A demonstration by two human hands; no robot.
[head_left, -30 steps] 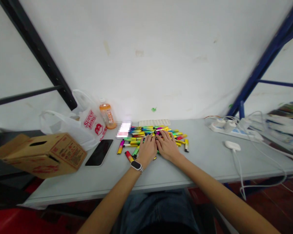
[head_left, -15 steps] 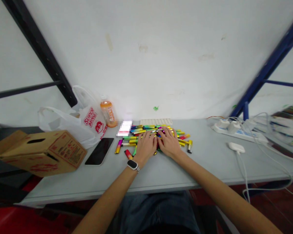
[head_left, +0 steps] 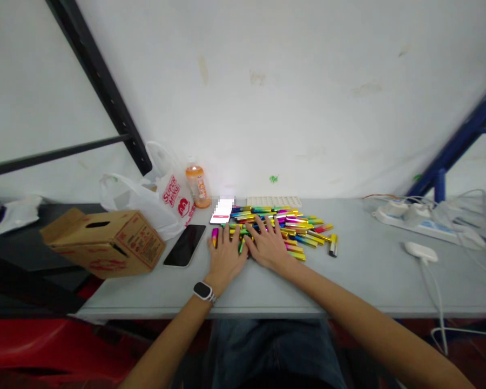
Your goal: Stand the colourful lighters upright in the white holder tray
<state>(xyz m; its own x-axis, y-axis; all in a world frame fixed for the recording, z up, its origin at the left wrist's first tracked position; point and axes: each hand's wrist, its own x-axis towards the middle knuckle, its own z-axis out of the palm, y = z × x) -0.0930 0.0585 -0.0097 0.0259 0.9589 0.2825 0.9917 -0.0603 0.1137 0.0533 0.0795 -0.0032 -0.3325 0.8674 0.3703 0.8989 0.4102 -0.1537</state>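
Note:
A heap of small shiny multicoloured sticks (head_left: 295, 227) lies on the grey table (head_left: 360, 281) near the wall. My left hand (head_left: 225, 254), with a smartwatch on its wrist, rests flat on the left end of the heap, fingers stretched out. Beside it, my right hand (head_left: 267, 246) lies flat on the sticks with its fingers spread. The two hands touch side by side. Neither hand grips anything.
A black phone (head_left: 185, 245) lies left of the hands, then a cardboard box (head_left: 105, 243) and a white plastic bag (head_left: 162, 202). An orange bottle (head_left: 197, 186) stands by the wall. A power strip (head_left: 413, 222) and white cables (head_left: 433, 281) are at the right.
Both hands slid left across the heap, toward its left end. The camera turned left, so the right-hand clutter left the view.

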